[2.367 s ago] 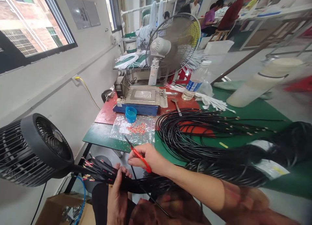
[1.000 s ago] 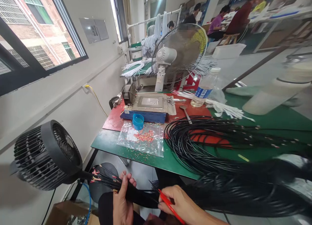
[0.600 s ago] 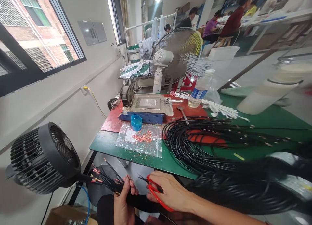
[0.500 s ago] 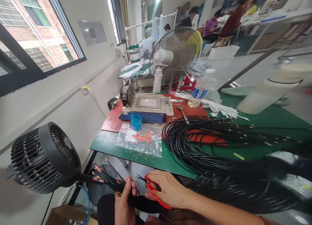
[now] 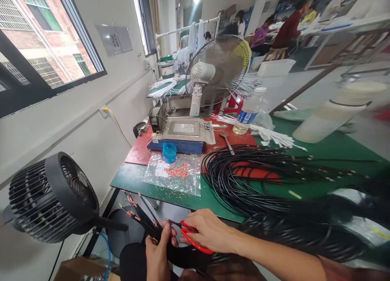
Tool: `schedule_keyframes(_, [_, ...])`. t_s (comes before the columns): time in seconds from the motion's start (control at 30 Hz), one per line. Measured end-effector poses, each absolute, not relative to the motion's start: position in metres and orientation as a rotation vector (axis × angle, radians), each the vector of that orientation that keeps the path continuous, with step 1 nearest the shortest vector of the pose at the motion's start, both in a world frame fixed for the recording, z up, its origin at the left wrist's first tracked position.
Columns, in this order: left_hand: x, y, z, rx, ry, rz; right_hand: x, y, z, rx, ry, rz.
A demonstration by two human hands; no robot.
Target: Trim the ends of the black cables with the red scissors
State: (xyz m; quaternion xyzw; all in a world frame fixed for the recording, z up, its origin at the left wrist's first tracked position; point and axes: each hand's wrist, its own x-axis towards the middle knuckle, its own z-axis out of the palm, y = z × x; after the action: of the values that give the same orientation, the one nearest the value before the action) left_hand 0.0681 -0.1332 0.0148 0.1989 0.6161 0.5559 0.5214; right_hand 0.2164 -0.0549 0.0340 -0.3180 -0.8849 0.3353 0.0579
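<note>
A bundle of black cables (image 5: 142,219) is gripped in my left hand (image 5: 160,248), low in front of the table. Reddish and copper-coloured wire ends fan out at the bundle's upper left. My right hand (image 5: 210,232) is closed round the red handles of a pair of scissors (image 5: 195,241). Their dark, narrow blades point left and reach the fingertips of my left hand. Whether the blades touch a wire there is too small to tell.
On the green table (image 5: 128,176) lie a coil of black cables (image 5: 219,187), a plastic bag (image 5: 191,185) with red scraps, and a blue cap (image 5: 169,152). Behind are a blue heating unit (image 5: 179,147) and a bottle (image 5: 246,116). A black fan (image 5: 55,197) stands left; people sit far back.
My left hand and the cable bundle have moved a little right and the wire ends point higher. The scissor tips have come up against the left fingertips.
</note>
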Motion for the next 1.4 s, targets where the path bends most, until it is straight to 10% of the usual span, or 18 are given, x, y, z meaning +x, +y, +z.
schedule_keyframes(0.37, [0.063,-0.135,0.004,0.421,1.478,1.365,0.206,-0.048,0.017,-0.996,-2.594,1.072])
schedule_keyframes(0.73, [0.061,-0.143,0.003,0.335,1.369,1.437,0.178,-0.045,0.018,-0.936,-1.695,2.061])
schedule_keyframes(1.4, [0.065,-0.14,-0.005,0.204,1.284,1.451,0.176,-0.05,0.014,-0.89,-1.444,2.274])
